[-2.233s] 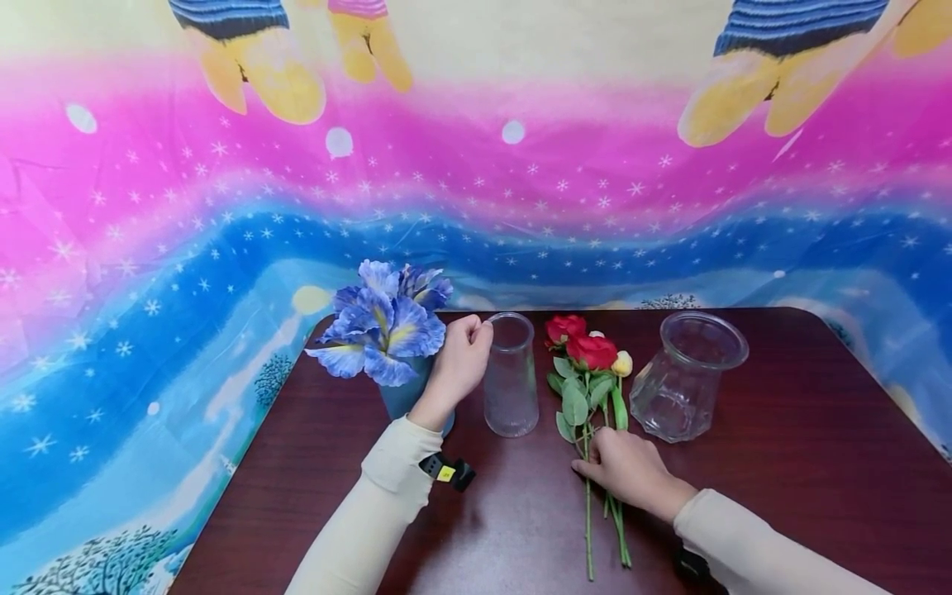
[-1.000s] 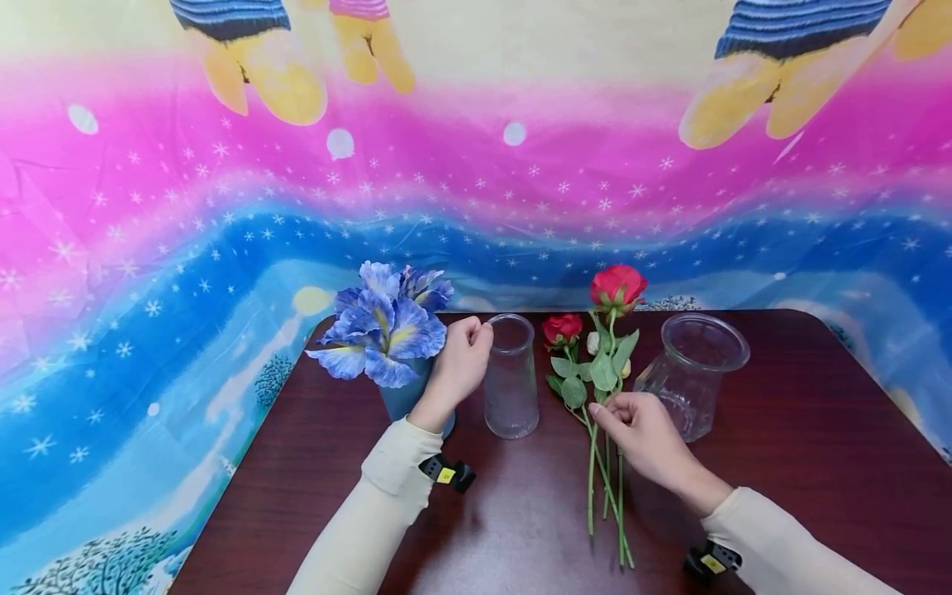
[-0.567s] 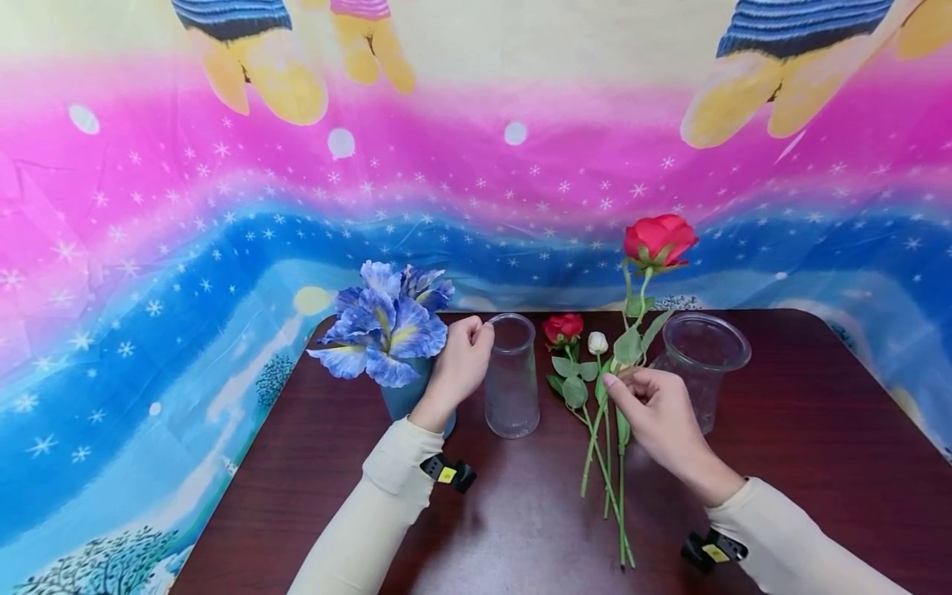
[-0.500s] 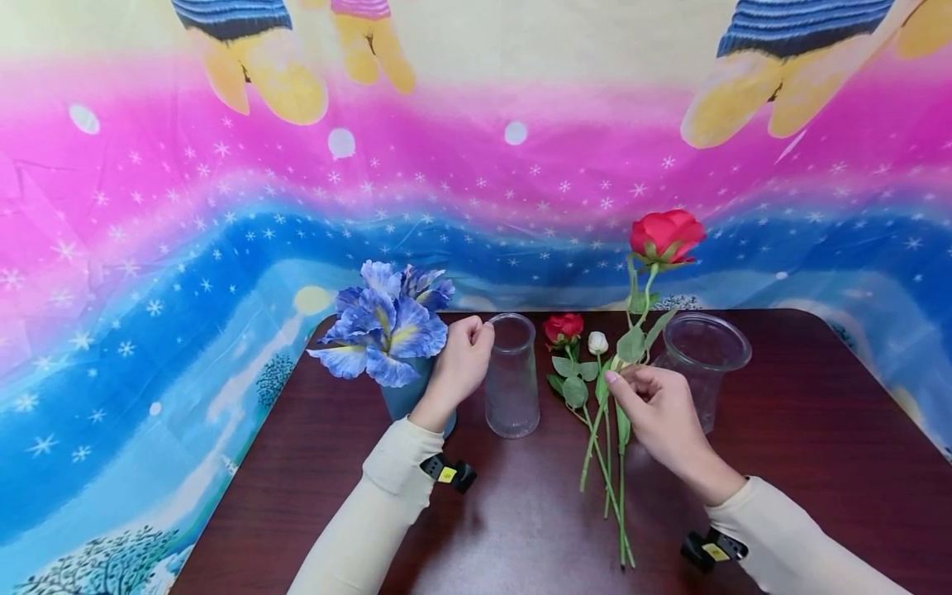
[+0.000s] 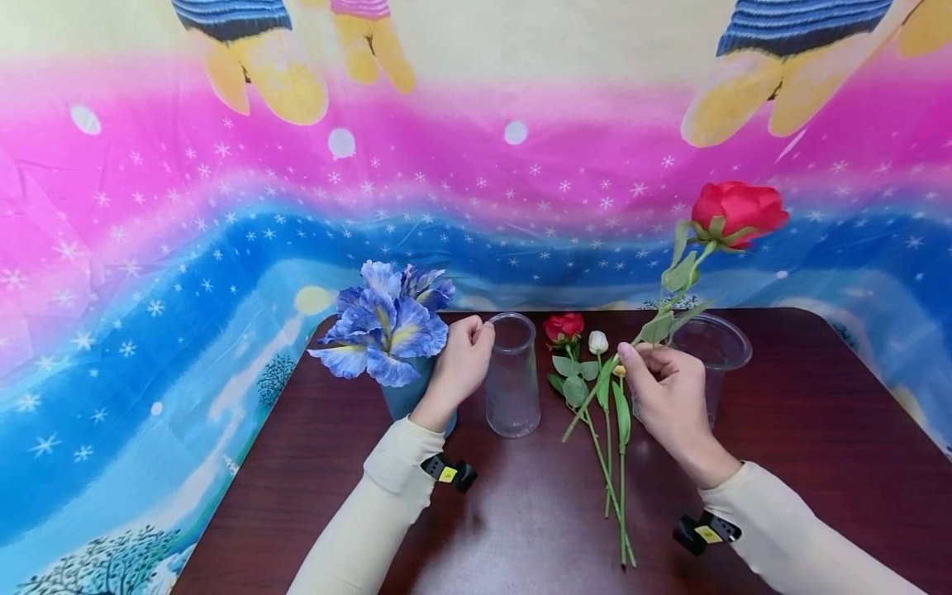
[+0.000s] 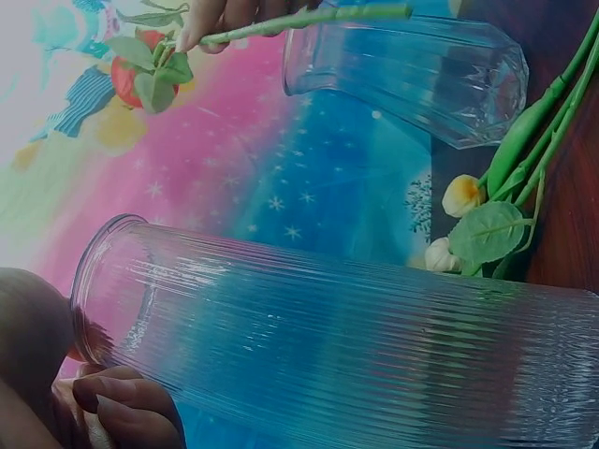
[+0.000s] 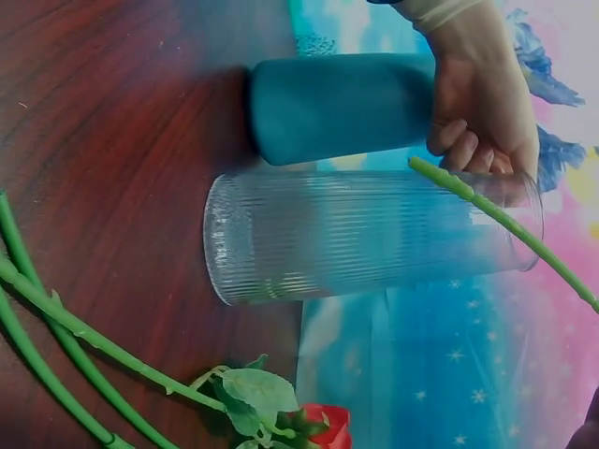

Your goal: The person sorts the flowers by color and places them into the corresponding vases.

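My left hand pinches the rim of a tall ribbed glass vase, which stands upright on the table; the left wrist view shows fingers and thumb at that rim. Nothing is inside the ribbed vase. My right hand holds a red rose by its stem between thumb and fingers. The rose is lifted off the table, tilted with its bloom up to the right and its cut end down to the left. In the right wrist view its stem crosses in front of the ribbed vase's upper part.
A blue vase with purple-blue irises stands left. Behind my right hand is a wide clear glass vase. Another red rose, a white bud and a yellow bud lie on the dark table.
My right hand has picked one red rose out of the lying flowers, raised it and tilted it to the right. My left hand stays at the ribbed vase's rim.
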Available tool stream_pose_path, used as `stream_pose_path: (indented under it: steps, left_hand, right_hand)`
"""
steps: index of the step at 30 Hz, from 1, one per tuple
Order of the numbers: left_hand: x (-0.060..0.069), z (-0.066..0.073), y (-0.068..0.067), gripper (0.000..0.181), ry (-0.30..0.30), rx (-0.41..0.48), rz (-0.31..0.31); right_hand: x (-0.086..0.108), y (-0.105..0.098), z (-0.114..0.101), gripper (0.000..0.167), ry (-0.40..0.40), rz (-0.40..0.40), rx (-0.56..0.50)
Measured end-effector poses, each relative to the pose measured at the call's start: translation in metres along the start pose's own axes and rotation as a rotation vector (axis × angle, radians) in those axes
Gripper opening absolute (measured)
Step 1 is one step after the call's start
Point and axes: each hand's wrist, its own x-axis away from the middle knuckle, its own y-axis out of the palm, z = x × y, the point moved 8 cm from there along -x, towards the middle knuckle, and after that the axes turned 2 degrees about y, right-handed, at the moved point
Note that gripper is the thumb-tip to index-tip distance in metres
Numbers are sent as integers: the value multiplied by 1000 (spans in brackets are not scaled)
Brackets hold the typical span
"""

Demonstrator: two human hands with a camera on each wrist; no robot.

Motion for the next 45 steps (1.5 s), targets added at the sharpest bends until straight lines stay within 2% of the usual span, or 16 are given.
stream_pose_path:
  steps: [12,28,45]
  left_hand:
    - [0,0,0,44,-2,-1,-5]
    - [0,-1,1,44,0,15,-2]
    - [1,-1,0,44,-10,25,-13]
  right_hand:
    - [-16,-5,-4,37,-3,93,-75]
    - [-33,-4,-13,25,-59,184,-200]
    - [-54,7,-38,23,-187,199,-280]
